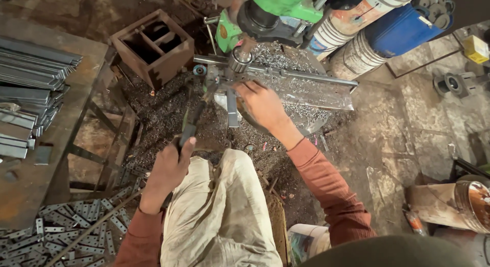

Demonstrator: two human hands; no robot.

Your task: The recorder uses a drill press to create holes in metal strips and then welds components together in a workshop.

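Fingers of the left hand are wrapped tight around the dark handle of a long-handled tool, thumb pressed along its top, and that tool slants up and away toward the work under the drill. Beside the left forearm, low in the view, a heap of short drilled metal plates lies scattered on the ground, with a thin rod lying across it. Beyond the person's pale trousers, the right hand reaches forward with its fingers bent down onto a flat metal strip that juts toward the person from the drill table; whether they fully close around it cannot be told, since the back of the hand hides them. Just past both hands, the round drill table is strewn with bright curled metal shavings, and a long metal bar lies across it from left to right. Right above the strip stands the chuck of a green drill press. Left of the machine sits a rusty open metal box, and further left a workbench carries stacked grey metal strips. Behind the press stand a blue drum and paint buckets.
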